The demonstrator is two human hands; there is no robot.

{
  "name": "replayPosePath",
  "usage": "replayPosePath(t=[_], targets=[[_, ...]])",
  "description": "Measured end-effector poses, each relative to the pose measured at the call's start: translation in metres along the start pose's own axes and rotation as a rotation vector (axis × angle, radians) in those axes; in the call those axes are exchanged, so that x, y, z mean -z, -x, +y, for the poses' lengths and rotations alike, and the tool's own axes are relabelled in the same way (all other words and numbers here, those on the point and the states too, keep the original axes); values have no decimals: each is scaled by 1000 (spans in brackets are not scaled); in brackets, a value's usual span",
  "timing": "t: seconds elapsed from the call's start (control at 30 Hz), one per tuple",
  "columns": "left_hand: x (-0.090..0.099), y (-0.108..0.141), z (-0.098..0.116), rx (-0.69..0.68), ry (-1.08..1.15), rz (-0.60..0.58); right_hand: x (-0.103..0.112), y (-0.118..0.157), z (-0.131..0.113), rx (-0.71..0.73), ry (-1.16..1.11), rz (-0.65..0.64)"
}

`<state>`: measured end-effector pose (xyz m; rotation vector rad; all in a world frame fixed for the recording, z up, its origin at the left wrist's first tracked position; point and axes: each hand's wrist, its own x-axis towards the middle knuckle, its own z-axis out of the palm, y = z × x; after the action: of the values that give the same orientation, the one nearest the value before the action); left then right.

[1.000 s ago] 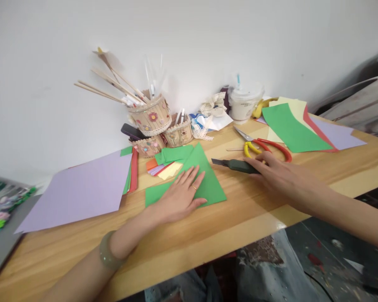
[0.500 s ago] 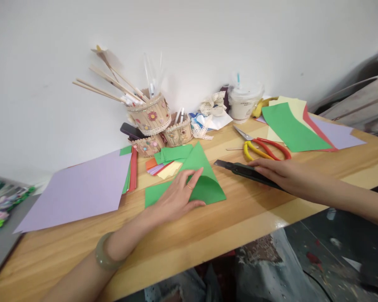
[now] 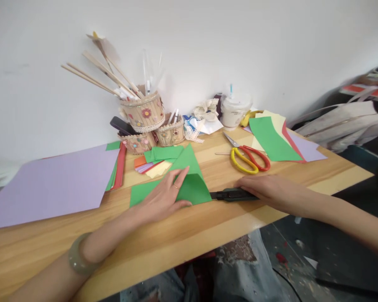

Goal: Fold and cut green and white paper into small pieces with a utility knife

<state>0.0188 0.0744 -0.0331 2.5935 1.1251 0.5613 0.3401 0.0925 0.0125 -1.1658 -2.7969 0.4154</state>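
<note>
A sheet of green paper (image 3: 193, 189), folded into a triangular point with a lifted, curved flap, lies on the wooden table. My left hand (image 3: 166, 193) holds it down, thumb at the near edge and fingers against the flap. In my right hand (image 3: 267, 189) is a black utility knife (image 3: 234, 194), its fingers closed around the handle. The blade points left and its tip is at the paper's right corner; whether it has slipped between the layers I cannot tell. Scissors (image 3: 250, 159) with yellow and red handles lie behind the knife.
Lilac sheets (image 3: 59, 184) are stacked on the left. Small coloured paper pieces (image 3: 157, 161) lie behind my left hand. Decorated holders (image 3: 146, 113) with sticks and pens, a lidded cup (image 3: 234, 111) and more coloured sheets (image 3: 275, 140) line the wall side.
My right hand has brought the knife down and left, from above the table to the green paper's right corner. My left hand stays on the paper; the view has shifted slightly right.
</note>
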Motion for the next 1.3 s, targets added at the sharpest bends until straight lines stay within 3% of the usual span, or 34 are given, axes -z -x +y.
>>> replayPosePath(t=[0.13, 0.23, 0.33, 0.4, 0.8, 1.3], targets=[[2, 0, -2, -126, -63, 44, -5, 6, -7, 13, -5, -48], [5, -3, -1, -181, -102, -125, -11, 11, -9, 47, -2, -26], [7, -8, 2, -125, -95, -332, -17, 13, -8, 95, 42, 18], [7, -10, 3, -94, -92, -385, -19, 12, -8, 129, 74, 36], [8, -11, 5, -78, -97, -399, -20, 16, -9, 197, 155, 66], [4, -11, 4, -77, -109, -370, -25, 21, -14, 183, 340, 96]])
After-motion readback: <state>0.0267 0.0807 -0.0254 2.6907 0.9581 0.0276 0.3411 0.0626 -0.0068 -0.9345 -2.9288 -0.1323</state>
